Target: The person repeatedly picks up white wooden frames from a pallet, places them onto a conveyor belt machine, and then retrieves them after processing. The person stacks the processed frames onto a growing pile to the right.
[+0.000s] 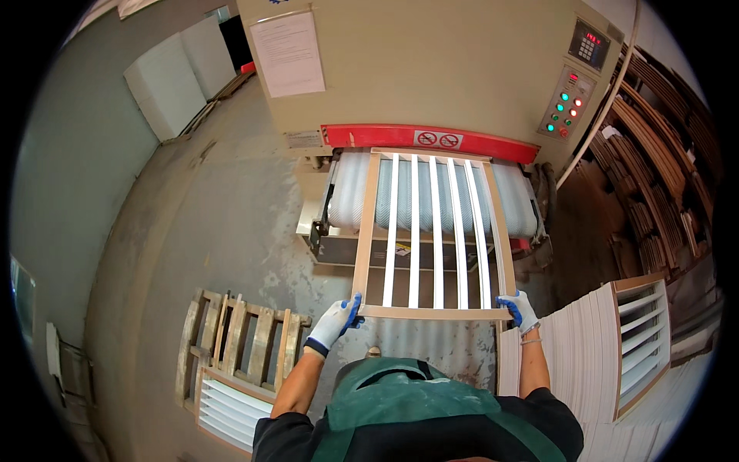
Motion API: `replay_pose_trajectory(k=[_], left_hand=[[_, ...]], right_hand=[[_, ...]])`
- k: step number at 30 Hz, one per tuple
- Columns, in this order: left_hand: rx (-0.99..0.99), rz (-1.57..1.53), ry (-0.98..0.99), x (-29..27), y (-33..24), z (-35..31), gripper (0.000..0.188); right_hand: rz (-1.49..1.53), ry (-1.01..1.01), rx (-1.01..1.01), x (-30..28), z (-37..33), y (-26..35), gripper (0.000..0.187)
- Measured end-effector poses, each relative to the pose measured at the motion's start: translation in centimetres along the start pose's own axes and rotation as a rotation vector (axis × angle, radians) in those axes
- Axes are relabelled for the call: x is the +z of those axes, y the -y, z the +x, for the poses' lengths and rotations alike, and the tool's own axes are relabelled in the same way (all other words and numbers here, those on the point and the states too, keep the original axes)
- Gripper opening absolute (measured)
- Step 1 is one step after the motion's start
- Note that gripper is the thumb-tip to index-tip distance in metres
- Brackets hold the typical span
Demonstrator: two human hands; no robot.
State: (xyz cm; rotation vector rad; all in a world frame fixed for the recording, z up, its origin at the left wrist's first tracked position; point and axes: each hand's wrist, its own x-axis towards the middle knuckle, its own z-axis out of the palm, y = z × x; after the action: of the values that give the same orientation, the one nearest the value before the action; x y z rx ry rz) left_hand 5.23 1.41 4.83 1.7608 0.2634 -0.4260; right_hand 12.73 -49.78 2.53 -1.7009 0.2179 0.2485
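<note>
A slatted frame [433, 313] with brown edges and several white slats stretches out before me. Its far end lies on the ridged conveyor belt [350, 189] of a large beige machine, just at the red bar [485, 143]. My left hand [334, 322], in a white and blue work glove, is closed round the near left corner. At the near right corner my right hand [519, 309], gloved alike, grips the same frame. The near end is held up off the floor, between the machine and my green apron [408, 396].
A wooden pallet [208, 331] and another slatted frame [231, 412] lie at lower left. On the right stand a pale stack of panels [566, 346] with a slatted frame [643, 343] on it, and brown boards [647, 146]. A control panel [568, 102] is on the machine.
</note>
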Motion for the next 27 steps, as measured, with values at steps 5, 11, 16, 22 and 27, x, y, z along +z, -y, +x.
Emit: replay_pose_trajectory(k=[5,11,16,22,27], left_hand=[[0.049,-0.099,-0.011,-0.1,-0.4,1.7,0.069],[0.22,0.25,-0.066,-0.9,2.4,4.7,0.051],[0.644,0.475,-0.234,-0.1,3.9,5.7,0.032],[0.69,0.612,-0.103,0.3,4.2,3.6,0.052],[0.424,0.416,-0.036,2.3,2.1,-0.7,0.029]], right_hand=[[0.159,-0.008,0.074,-0.4,1.8,-0.8,0.013],[0.121,-0.059,0.159,-0.2,1.2,-0.9,0.023],[0.059,-0.097,0.187,1.0,-0.2,0.6,0.026],[0.029,-0.162,0.15,1.2,-1.9,1.1,0.022],[0.103,-0.179,0.214,0.1,-4.4,-0.5,0.022]])
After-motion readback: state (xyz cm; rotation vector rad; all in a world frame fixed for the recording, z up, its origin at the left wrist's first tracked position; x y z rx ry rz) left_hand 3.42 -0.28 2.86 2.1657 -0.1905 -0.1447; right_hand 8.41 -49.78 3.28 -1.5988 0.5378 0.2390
